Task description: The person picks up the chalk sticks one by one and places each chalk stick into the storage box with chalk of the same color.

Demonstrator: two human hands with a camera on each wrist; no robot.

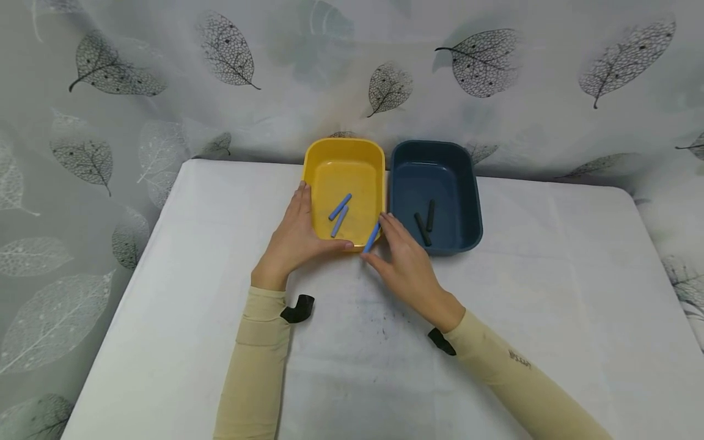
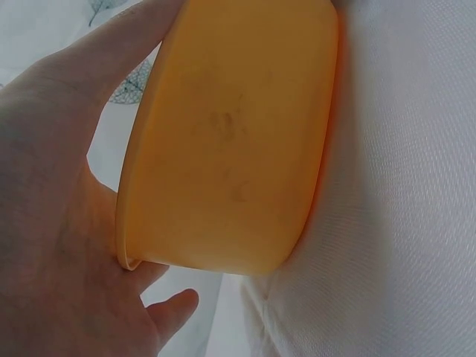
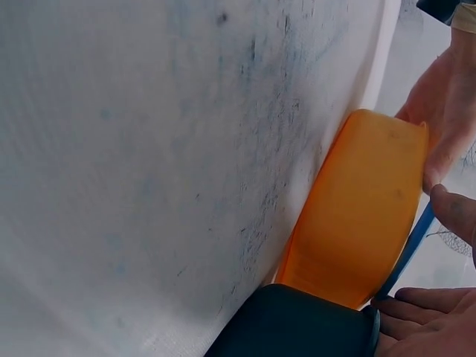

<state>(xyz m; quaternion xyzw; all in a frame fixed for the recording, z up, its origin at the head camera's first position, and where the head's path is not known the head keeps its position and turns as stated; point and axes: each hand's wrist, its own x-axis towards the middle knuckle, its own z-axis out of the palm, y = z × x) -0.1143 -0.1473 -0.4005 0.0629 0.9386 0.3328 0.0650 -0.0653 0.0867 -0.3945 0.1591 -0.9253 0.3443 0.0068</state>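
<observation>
A yellow plastic tray (image 1: 343,146) stands near the far edge of the table, with two blue chalk sticks (image 1: 340,222) lying inside. My left hand (image 1: 297,238) holds its near left corner, fingers along the outer left side and thumb on the front rim. Between thumb and fingertips, my right hand (image 1: 407,269) pinches another blue chalk stick (image 1: 372,236) over the tray's near right corner. In the right wrist view, this stick (image 3: 407,253) slants along the rim. Beside it, a dark blue tray (image 1: 474,208) contains two dark chalk sticks (image 1: 423,229).
White cloth (image 1: 550,275) covers the table, smudged with dark specks in front of the trays. Behind the far edge hangs a grey, leaf-patterned curtain (image 1: 330,73). Black pieces (image 1: 297,309) are worn at both wrists over beige sleeves (image 1: 258,366).
</observation>
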